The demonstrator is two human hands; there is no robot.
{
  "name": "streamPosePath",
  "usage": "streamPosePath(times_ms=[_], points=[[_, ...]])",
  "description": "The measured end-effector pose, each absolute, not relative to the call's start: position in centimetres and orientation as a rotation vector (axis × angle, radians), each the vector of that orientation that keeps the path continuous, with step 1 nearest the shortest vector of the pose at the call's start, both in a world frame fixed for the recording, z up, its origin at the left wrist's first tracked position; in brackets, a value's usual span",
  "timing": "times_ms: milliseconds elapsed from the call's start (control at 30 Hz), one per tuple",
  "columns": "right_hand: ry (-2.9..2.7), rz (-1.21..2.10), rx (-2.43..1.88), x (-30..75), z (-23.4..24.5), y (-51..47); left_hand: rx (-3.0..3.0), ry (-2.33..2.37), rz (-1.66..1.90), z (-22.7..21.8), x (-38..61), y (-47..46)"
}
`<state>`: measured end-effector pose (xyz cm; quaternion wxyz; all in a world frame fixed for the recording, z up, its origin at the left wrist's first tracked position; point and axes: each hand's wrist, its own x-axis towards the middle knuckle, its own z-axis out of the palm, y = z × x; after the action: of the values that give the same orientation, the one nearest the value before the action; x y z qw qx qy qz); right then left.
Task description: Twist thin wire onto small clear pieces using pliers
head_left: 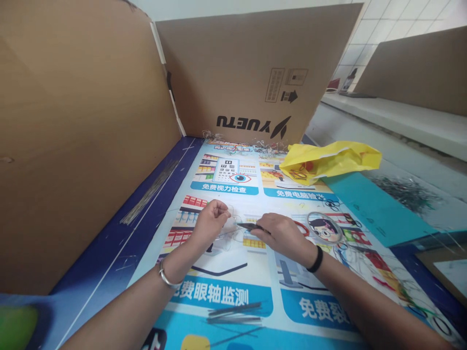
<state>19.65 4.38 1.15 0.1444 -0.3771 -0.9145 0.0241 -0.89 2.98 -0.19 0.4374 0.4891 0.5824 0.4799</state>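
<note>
My left hand [211,219] is closed in a pinch on a thin wire [235,218], whose fine loop shows faintly over the printed sheet. Facing it from the right, my right hand [282,233] is wrapped around dark narrow-tipped pliers [250,225]. Their tip points left, close to the wire by my left fingertips. Whether the jaws touch the wire is too small to tell. Both hands are just above the printed sheet [233,287]. Nearest me lies a small bundle of straight dark wires [235,313].
Cardboard panels [233,63] stand at the back and left. Long straight wires [149,192] lie at the left. A yellow bag [335,158] sits behind my right hand, near a teal sheet [379,209] and a tangled wire heap [406,194]. A round cartoon-printed disc [324,228] lies right.
</note>
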Motion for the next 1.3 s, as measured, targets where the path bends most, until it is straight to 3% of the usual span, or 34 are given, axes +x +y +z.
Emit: streamPosePath(times_ms=[667,1133,1300], points=[[-2.541,0.239,-1.153,19.5,0.0,4.7,1.039,1.316,1.310,-0.9,-0.1,2.6],[-2.567,0.038,-1.184,19.1,0.0,4.4,1.011,1.373,1.303,-1.0,0.0,2.5],[-2.532,0.203,-1.195,19.1,0.0,4.5,1.011,1.375,1.317,-1.0,0.2,2.4]])
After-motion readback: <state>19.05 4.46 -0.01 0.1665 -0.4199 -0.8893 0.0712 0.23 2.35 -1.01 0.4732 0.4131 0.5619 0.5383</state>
